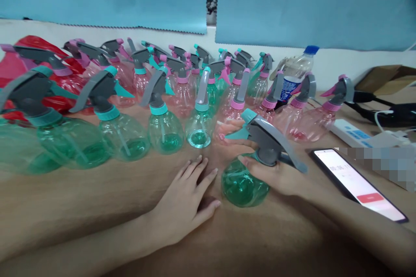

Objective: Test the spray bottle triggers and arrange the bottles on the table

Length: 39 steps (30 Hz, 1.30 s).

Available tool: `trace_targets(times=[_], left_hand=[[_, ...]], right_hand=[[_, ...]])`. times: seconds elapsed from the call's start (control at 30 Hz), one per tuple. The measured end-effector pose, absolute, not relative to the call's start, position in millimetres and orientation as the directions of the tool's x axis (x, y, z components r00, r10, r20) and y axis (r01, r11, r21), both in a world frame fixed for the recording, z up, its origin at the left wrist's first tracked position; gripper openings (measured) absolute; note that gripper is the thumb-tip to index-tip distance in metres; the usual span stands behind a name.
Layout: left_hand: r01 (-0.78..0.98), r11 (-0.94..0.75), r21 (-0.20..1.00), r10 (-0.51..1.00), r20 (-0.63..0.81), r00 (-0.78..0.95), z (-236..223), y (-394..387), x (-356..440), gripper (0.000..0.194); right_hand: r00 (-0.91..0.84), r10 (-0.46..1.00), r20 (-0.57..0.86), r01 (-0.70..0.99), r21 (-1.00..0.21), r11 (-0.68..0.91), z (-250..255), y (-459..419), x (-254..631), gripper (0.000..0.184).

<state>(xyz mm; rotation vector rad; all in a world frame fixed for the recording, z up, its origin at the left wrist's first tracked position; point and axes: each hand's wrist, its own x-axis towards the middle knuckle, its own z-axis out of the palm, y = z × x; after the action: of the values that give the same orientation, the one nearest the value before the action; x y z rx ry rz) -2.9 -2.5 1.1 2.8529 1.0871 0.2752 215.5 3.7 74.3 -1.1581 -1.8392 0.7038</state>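
"Hands busy?"

"One is. My right hand [286,177] is curled in a grasp; my left hand [188,190] lies palm down, fingers parted, holding nothing. Under both spreads the counter [97,194], smooth and brown."

"What stands on it?"

"Beyond my hands, ranks of see-through plastic: pink bottles [182,97], mostly behind and to the right, and nearer me a row of green bottles [169,140], round-bellied and glossy."

"And the one you have?"

"That green spray bottle [243,186] is in front of the row, to the right of my left hand and apart from it. My right hand is the nearer, touching it: thumb at the near shoulder, fingers around the far side. How hard they squeeze, I can't tell."

"Which way does it lie?"

"Roughly upright, its long axis leaning right towards the top, as I see it. Its belly is squat and shiny; above comes the smooth grey spray head [264,140], its curved tail sweeping right. Smaller again, the teal trigger [238,134] juts left, and the stubby nozzle [248,115] faces left and away from me."
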Motion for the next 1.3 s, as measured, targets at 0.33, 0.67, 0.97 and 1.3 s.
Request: trace_targets(times=[0.33, 0.67, 0.97, 1.3], left_hand=[[0.656, -0.742, 0.139, 0.67, 0.142, 0.729, 0.1, -2.7, -3.1, 0.06], [0.652, -0.746, 0.136, 0.666, 0.151, 0.73, 0.5, -2.0, -3.9, 0.059], [0.653, -0.746, 0.131, 0.666, 0.147, 0.731, -0.7, -2.4, -3.8, 0.06], [0.649, -0.746, 0.146, 0.665, 0.15, 0.731, -0.4, -2.2, -3.5, 0.059]], right_hand=[[-0.298, 0.887, 0.354, 0.23, -0.875, 0.426, 71.7, 6.2, 213.5, 0.064], [-0.286, 0.895, 0.343, 0.227, -0.883, 0.411, 67.7, 5.9, 216.9, 0.051], [-0.281, 0.887, 0.367, 0.221, -0.875, 0.432, 68.9, 7.1, 214.5, 0.045], [-0.266, 0.902, 0.341, 0.215, -0.891, 0.4, 68.7, 6.2, 212.3, 0.048]])
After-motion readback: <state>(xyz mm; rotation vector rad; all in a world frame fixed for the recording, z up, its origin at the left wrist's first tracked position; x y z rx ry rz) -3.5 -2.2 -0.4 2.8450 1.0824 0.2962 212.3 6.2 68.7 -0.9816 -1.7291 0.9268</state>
